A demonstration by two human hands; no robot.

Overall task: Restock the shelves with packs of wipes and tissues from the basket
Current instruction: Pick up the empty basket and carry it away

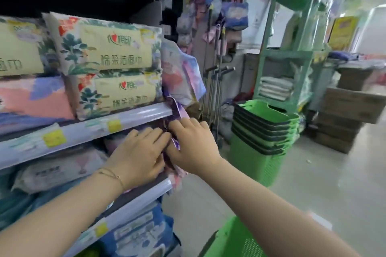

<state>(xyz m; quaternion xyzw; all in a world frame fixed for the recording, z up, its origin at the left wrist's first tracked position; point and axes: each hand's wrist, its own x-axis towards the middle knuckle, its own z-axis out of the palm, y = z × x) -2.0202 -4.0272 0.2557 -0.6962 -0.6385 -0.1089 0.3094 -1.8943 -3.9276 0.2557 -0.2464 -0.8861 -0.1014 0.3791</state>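
Nearest, at the bottom edge, stands a green basket [230, 242], its contents out of sight; above it both bare forearms reach left toward the shelving, the left wrist wearing a thin bracelet [110, 173]; blue packs [142, 233] fill the lowest level. At the end of the shelf [144, 194] sits the purple pack [177, 145], partly pushed in under the upper rail [125, 119] and partly overhanging the aisle; the left hand [137, 152] lies on it with fingers fairly straight, pressing; the right hand [192, 144] grasps its outer end, fingers curled over the top and thumb below. A white pack [58, 171] lies further left on that shelf. Above the rail two floral packs [108, 48] are stacked, with a pink and blue pack [183, 77] jutting out beside them. Beyond, on the floor, is a stack of green baskets [263, 131]; behind it mop handles [215, 81], a green rack [292, 58] and wooden crates [351, 115].
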